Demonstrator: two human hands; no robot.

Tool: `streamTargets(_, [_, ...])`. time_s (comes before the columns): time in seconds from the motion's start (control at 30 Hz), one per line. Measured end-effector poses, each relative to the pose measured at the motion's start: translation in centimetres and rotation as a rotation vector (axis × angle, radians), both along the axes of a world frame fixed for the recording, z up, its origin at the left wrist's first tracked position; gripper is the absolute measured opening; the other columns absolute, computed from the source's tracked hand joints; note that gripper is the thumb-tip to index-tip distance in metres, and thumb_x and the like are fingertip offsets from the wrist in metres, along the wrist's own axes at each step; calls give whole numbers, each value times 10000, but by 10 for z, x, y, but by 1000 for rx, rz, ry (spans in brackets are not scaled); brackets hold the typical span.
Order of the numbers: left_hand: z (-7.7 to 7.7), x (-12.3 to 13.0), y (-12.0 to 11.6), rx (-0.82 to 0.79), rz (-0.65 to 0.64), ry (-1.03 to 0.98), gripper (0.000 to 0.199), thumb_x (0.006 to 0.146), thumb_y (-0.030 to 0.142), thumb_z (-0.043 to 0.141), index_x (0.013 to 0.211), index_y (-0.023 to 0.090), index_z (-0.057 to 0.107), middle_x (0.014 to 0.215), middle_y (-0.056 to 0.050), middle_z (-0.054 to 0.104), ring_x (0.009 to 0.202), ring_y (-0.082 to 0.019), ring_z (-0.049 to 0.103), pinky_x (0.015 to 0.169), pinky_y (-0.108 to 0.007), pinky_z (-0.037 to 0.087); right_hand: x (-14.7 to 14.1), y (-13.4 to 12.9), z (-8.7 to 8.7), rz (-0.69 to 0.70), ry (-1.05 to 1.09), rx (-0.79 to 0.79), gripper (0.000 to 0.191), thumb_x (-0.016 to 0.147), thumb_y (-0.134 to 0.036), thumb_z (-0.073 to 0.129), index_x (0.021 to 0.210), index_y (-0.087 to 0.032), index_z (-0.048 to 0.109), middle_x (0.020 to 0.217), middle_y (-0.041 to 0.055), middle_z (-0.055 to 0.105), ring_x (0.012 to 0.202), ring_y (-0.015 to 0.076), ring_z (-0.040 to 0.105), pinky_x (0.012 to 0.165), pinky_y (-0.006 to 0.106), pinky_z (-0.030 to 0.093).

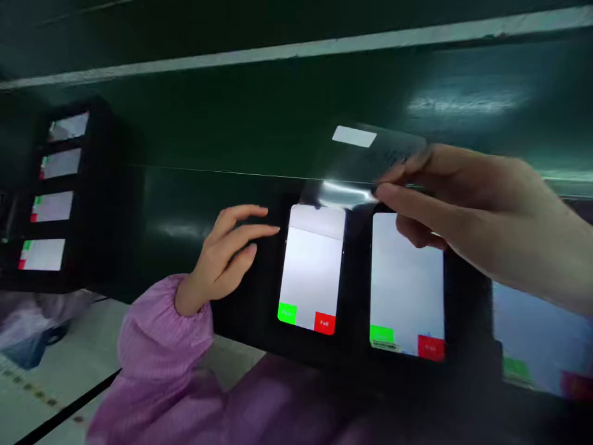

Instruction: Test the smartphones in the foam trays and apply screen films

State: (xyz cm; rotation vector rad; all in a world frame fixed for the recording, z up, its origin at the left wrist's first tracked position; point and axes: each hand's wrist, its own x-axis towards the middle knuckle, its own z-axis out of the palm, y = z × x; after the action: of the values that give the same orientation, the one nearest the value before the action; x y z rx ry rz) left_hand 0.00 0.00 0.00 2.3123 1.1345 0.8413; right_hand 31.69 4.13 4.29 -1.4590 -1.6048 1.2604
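Observation:
Pinched between the thumb and fingers of my right hand [491, 204] is a clear plastic film [393, 147] with a white label and some dark handwriting. The film is tilted over the top end of a lit phone [312, 266], which shows a white screen with a green box and a red box reading "Fail". To the left of this phone my left hand [229, 250] hovers with its fingers apart, holding nothing. A second lit phone [407, 284] lies partly under my right hand, showing the same kind of screen.
At the right edge another lit screen [532, 327] is partly hidden by my right forearm. Several lit phones stand in a dark tray [99, 204] at the far left. A pale strip [296, 57] crosses the dark green bench [222, 123].

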Motion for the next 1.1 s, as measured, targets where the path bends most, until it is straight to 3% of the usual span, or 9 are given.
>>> streamTargets(0.3, [11, 4, -21, 164, 12, 200, 337, 1013, 97, 492, 1266, 166, 702, 1374, -108, 562, 1313, -230, 515, 1093, -398, 474, -8, 5, 10, 29, 10, 38, 270, 902, -497, 747, 919, -233, 696, 740, -4, 668, 468, 98, 577, 370, 202, 424])
streamTargets(0.43, [14, 6, -24, 188, 37, 246, 362, 1012, 120, 487, 1308, 171, 690, 1396, -115, 555, 1314, -255, 501, 1104, -436, 472, -9, 2, 13, 42, 10, 55, 283, 924, -488, 747, 954, -217, 672, 855, 9, 701, 469, 65, 540, 366, 210, 354])
streamTargets(0.6, [18, 4, -39, 143, 161, 210, 391, 1033, 181, 507, 1395, 226, 649, 1384, -96, 576, 1280, -222, 554, 1089, -390, 502, -7, 3, 17, 40, 96, 73, 354, 930, -556, 723, 968, -215, 637, 940, 23, 691, 499, 68, 530, 387, 241, 363])
streamTargets(0.73, [0, 3, -63, -42, 333, -38, 392, 1053, 228, 518, 1406, 336, 650, 1383, -38, 636, 1280, -176, 625, 1069, -307, 543, -3, 8, 15, 55, 119, 59, 385, 933, -610, 693, 1001, -236, 632, 968, 13, 668, 511, 74, 536, 408, 239, 410])
streamTargets(0.9, [-41, 19, -99, -420, 610, -569, 423, 1011, 432, 602, 1412, 316, 666, 1524, -55, 617, 1413, -267, 590, 1136, -360, 543, -1, 13, 12, 40, 112, 28, 372, 929, -610, 691, 987, -247, 632, 935, 0, 658, 495, 69, 515, 404, 228, 403])
streamTargets(0.97, [-53, 30, -112, -474, 704, -736, 511, 986, 520, 606, 1441, 293, 651, 1546, -72, 610, 1428, -297, 584, 1136, -373, 552, -1, 16, 13, 40, 116, 30, 370, 918, -605, 703, 961, -244, 637, 887, -8, 645, 472, 69, 503, 385, 229, 379])
streamTargets(1.1, [-66, 52, -129, -467, 782, -852, 657, 1000, 645, 529, 1555, 293, 545, 1636, -64, 529, 1500, -289, 520, 1178, -334, 522, 0, 23, 16, 22, 130, 22, 365, 898, -593, 739, 933, -242, 646, 804, -18, 643, 448, 73, 503, 368, 225, 370])
